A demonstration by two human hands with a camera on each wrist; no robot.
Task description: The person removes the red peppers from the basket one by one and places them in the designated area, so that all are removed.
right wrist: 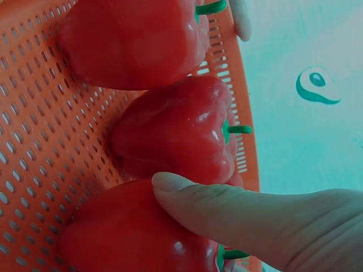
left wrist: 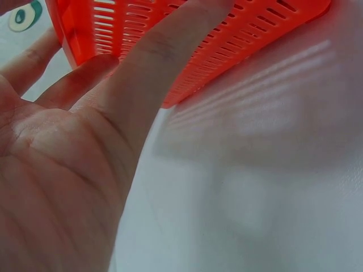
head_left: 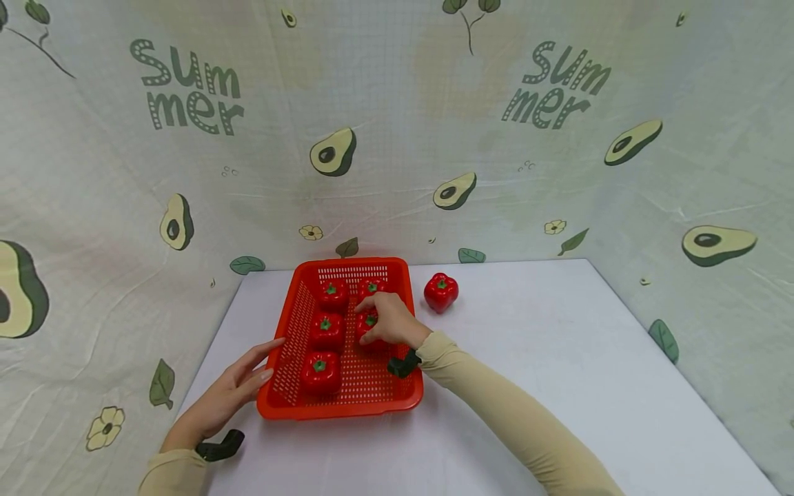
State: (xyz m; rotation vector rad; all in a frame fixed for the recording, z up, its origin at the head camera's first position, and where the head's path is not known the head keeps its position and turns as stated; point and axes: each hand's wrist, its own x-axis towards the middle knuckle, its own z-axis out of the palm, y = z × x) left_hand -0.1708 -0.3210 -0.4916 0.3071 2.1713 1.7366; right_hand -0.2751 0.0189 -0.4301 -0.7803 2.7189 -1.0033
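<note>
My right hand [head_left: 392, 321] reaches into a red plastic basket [head_left: 372, 410] and grips a glossy red bell pepper [head_left: 366, 329] with a green stem. In the right wrist view, the thumb lies across this held pepper [right wrist: 133, 226]. A column of three bell peppers [head_left: 327, 331] stands to its left, stems up, and another pepper [head_left: 372, 285] sits behind it. My left hand [head_left: 232, 393] rests against the basket's left side, fingers extended to the rim. Thumb and fingers touch the slotted wall [left wrist: 244, 39] in the left wrist view.
One more bell pepper [head_left: 441, 293] lies on the white table [head_left: 527, 344], right of the basket's far end. A cloth [head_left: 397, 138] printed with avocados and lettering hangs behind and along both sides of the table.
</note>
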